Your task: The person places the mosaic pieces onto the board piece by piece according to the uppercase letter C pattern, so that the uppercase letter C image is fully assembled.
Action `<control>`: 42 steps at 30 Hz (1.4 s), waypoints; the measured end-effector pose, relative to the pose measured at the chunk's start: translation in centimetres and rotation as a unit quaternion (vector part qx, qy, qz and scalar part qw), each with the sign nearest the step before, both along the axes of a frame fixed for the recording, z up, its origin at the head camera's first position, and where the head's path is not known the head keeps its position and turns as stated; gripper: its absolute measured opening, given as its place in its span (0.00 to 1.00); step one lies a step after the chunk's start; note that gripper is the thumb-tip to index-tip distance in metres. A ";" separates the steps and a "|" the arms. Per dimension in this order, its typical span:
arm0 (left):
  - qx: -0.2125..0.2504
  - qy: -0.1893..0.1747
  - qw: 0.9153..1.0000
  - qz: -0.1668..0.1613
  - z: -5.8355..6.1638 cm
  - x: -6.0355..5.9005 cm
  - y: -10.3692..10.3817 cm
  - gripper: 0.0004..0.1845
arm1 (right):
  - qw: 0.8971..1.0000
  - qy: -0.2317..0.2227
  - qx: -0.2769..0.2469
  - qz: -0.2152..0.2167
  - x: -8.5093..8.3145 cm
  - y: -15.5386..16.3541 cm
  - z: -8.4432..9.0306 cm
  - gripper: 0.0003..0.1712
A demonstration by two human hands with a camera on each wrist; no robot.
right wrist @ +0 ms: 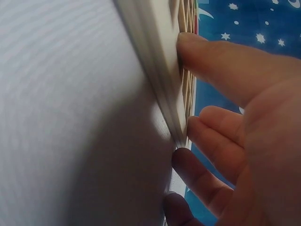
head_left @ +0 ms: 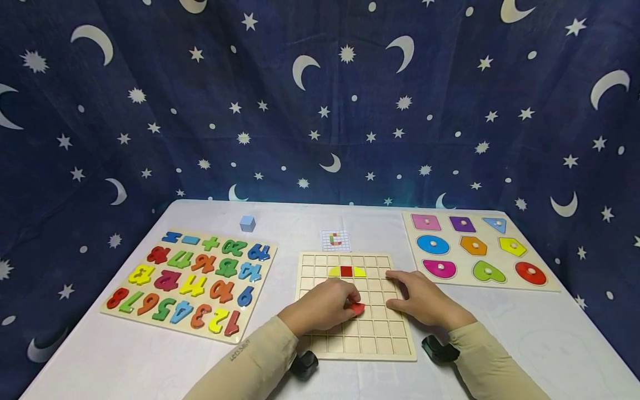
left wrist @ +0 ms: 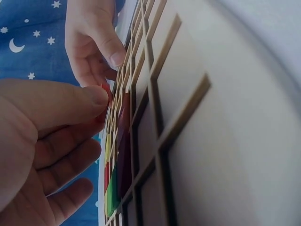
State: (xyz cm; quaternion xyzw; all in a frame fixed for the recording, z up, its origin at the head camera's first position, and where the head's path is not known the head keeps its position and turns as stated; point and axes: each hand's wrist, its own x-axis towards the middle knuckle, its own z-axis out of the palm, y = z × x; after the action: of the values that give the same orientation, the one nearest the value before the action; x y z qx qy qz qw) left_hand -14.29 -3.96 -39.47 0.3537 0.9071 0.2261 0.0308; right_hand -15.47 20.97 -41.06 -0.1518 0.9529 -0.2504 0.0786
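Observation:
A wooden grid board (head_left: 375, 345) lies on the table in front of me. My left hand (head_left: 322, 306) is over its middle and pinches a small red piece (head_left: 357, 309) between thumb and fingers. A red square (head_left: 346, 271) sits in the board's upper part, with a yellow piece on each side. The left wrist view shows a green piece (left wrist: 112, 194) and a dark red piece (left wrist: 124, 157) on the grid, which my left hand hides in the head view. My right hand (head_left: 425, 299) rests on the board's right edge, thumb and fingers spread.
Behind the board lies a small pattern card (head_left: 336, 241). A number puzzle (head_left: 190, 283) is at left, and a shape puzzle (head_left: 482, 272) with knobbed pieces at right. A light blue cube (head_left: 247, 224) stands near the back edge. A starry curtain (head_left: 320, 111) hangs behind.

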 end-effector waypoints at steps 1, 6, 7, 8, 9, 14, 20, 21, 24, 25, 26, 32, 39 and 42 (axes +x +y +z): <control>-0.002 0.002 1.000 0.001 0.0 0.0 0.1 0.05 | 1.000 0.000 0.000 0.001 0.0 0.0 0.0 0.39; -0.007 -0.003 1.000 0.003 -0.1 0.0 0.3 0.05 | 1.000 0.003 0.002 0.002 -0.1 0.0 0.0 0.39; -0.007 -0.005 1.000 0.004 -0.1 0.0 0.4 0.05 | 1.000 0.003 0.002 0.002 -0.1 0.0 0.0 0.39; -0.006 -0.006 1.000 0.004 -0.1 0.0 0.4 0.05 | 1.000 0.003 0.002 0.002 -0.1 0.0 0.0 0.38; -0.006 -0.007 1.000 0.004 -0.2 0.0 0.5 0.05 | 1.000 0.003 0.002 0.002 -0.1 0.0 0.0 0.38; -0.010 -0.007 1.000 0.009 -0.4 0.0 0.7 0.04 | 1.000 0.001 0.001 0.001 0.0 0.0 0.0 0.39; -0.026 -0.004 1.000 0.012 -0.4 0.1 0.9 0.05 | 1.000 -0.001 0.002 -0.001 0.0 0.0 0.0 0.39; -0.026 -0.003 1.000 0.011 -0.4 0.1 1.0 0.05 | 1.000 -0.001 0.002 -0.001 0.0 0.0 0.0 0.39; -0.022 -0.003 1.000 0.008 -0.5 0.1 1.1 0.04 | 1.000 0.001 0.001 0.000 0.0 0.0 -0.1 0.39; -0.020 -0.003 1.000 0.008 -0.5 0.0 1.2 0.04 | 1.000 0.002 0.001 0.000 0.0 0.0 -0.1 0.39; -0.019 -0.003 1.000 0.007 -0.5 0.0 1.2 0.04 | 1.000 0.003 0.000 0.001 0.0 0.1 -0.1 0.39; -0.018 0.000 1.000 0.007 -0.6 0.0 1.4 0.04 | 1.000 0.007 0.002 0.004 -0.1 0.1 -0.1 0.38; -0.026 0.000 1.000 0.012 -0.6 0.0 1.5 0.05 | 1.000 0.004 0.004 0.004 -0.1 0.0 -0.1 0.38; -0.028 -0.002 0.999 0.016 -0.6 0.0 1.6 0.06 | 1.000 0.005 0.005 0.003 -0.1 0.0 -0.1 0.38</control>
State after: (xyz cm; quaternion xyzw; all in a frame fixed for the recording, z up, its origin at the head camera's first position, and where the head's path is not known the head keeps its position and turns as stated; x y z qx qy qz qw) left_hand -14.32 -2.34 -40.05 0.3375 0.9186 0.2016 0.0393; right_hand -15.56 20.96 -41.16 -0.1557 0.9542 -0.2443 0.0749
